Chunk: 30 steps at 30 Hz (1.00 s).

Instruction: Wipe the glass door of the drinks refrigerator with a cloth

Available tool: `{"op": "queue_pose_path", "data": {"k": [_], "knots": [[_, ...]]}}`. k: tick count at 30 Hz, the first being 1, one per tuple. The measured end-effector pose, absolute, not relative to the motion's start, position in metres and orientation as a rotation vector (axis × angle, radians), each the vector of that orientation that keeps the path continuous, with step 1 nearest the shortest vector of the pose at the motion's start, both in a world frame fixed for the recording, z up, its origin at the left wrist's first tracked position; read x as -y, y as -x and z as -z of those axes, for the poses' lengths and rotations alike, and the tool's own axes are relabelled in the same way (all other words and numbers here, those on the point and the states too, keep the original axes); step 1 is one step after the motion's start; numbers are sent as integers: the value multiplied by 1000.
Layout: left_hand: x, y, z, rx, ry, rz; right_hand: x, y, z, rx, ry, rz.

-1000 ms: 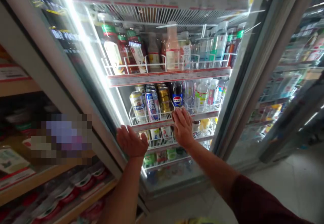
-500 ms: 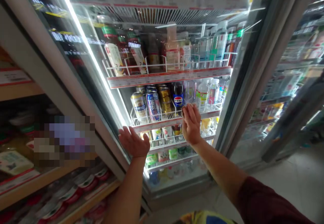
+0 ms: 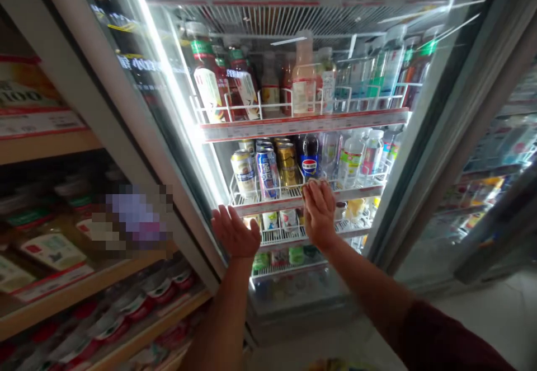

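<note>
Fridge (image 3: 419, 192) lit | left fingers (image 3: 225, 219) spread | right fingers (image 3: 318, 193) near cola bottle (image 3: 309, 159)

Cans (image 3: 267, 170) L of cola btl (image 3: 309, 162) on fridge shelf (image 3: 272, 205), R hand (image 3: 320, 214) in frt

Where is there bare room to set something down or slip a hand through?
Bare floor shows at lower right, between the dark sleeve and the neighbouring cooler. A hand could probably pass between the left hand and right hand, before the lit cooler. Crowded: inside it, cans and bottles stand side by side; the wooden shelves at left are packed.
</note>
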<state>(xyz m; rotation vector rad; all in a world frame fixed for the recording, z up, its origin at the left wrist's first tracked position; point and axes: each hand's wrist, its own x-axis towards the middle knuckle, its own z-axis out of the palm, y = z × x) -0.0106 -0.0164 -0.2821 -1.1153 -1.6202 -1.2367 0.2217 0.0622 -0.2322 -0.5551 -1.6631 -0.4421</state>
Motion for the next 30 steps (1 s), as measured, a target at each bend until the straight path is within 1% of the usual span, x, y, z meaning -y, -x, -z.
{"op": "queue_pose_path", "data": {"k": [3,6,10,12,14,17,19,21,25,27,30], "knots": [[19,14,283,1668,1145,1237,-44,-216,263,1934,413,476],[20,14,283,1675,1157,1204,-42,-225,267,2058,317,497],[16,9,280,1644,1109,1261,-65,-238,236,1729,489,467],[15,7,279,1650,1091,1282,-70,-237,235,1597,528,464],[15,7,278,1625,1082,1260,-65,-232,252,1644,515,478],[18,7,277,1584,1110,1177,-49,-231,289,1966,373,499],[20,7,276,1602,1127,1166,-46,-239,298,2113,306,491],[19,7,276,1635,1115,1208,-54,-250,288,2049,367,472],[16,6,276,1647,1082,1241,-78,-260,253,1666,526,470],[16,6,275,1647,1087,1229,-78,-255,256,1639,544,489],[18,5,273,1672,1105,1227,-63,-248,284,1877,453,532]]}}
